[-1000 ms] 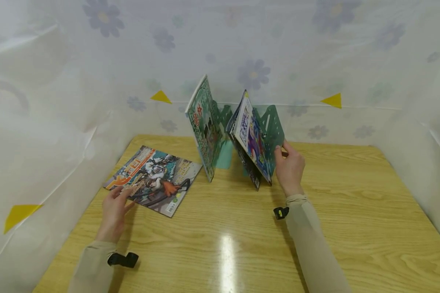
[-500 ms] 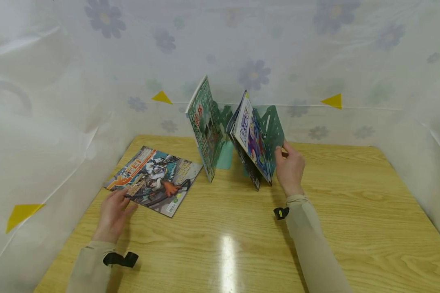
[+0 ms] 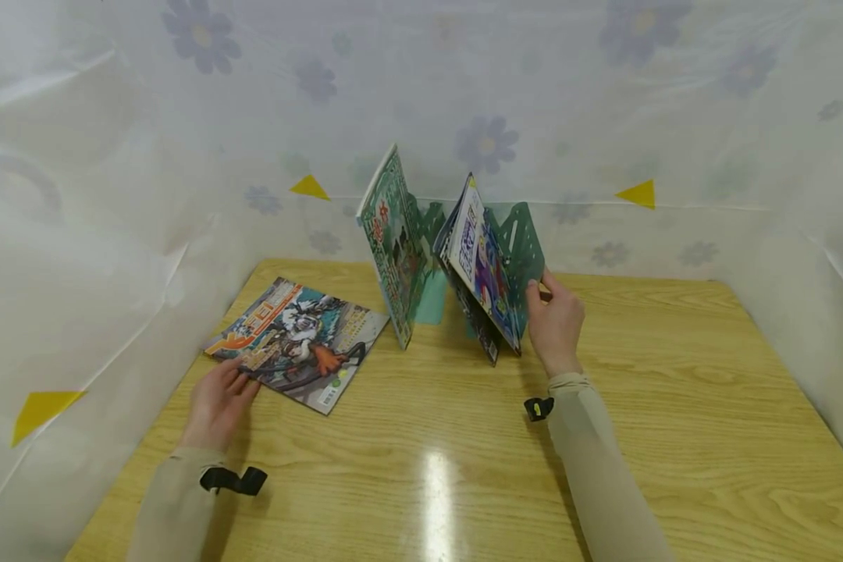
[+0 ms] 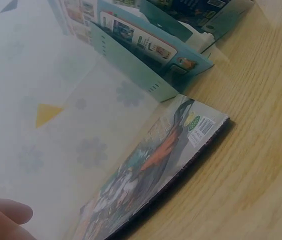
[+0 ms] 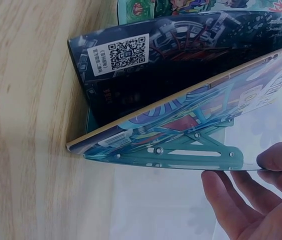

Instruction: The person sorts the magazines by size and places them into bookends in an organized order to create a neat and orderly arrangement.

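Note:
In the head view, a flat magazine (image 3: 302,343) with an orange title lies on the left of the table. My left hand (image 3: 216,406) is at its near left edge, fingertips touching that edge. In the left wrist view a single fingertip (image 4: 16,210) shows apart from the cover. My right hand (image 3: 556,324) pinches the outer edge of a green perforated bookend (image 5: 211,156) between thumb and fingers. Against this bookend lean a colourful magazine (image 3: 485,269) and a dark one (image 5: 126,70), spread apart at their near ends. A green-covered magazine (image 3: 396,250) stands tilted on the left.
Green bookend parts and a pale green base plate (image 3: 430,298) show between the two standing groups. The wood-grain table (image 3: 449,437) is bordered by a flower-patterned white sheet (image 3: 407,94) with yellow triangles (image 3: 311,187). Black bands sit on both wrists.
The left hand has shifted slightly at the flat magazine's edge. That magazine's left corner has moved a little right and away. The right hand and the standing magazines stay put.

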Demonstrator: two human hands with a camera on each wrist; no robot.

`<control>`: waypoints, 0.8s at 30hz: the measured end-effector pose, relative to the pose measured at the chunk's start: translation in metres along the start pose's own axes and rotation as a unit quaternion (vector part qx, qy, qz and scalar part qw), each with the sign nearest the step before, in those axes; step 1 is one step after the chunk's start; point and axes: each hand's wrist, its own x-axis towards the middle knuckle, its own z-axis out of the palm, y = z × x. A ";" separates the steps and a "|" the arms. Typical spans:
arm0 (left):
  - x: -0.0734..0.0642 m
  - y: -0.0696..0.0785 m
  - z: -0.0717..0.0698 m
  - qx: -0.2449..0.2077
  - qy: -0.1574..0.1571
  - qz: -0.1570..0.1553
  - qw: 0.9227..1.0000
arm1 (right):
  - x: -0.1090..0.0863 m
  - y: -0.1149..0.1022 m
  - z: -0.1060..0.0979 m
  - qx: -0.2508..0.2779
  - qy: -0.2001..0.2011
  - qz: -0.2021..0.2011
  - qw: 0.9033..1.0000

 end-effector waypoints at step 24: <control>0.037 0.004 0.004 0.094 0.104 0.056 0.989 | -0.001 -0.001 -0.002 0.011 0.000 -0.008 1.000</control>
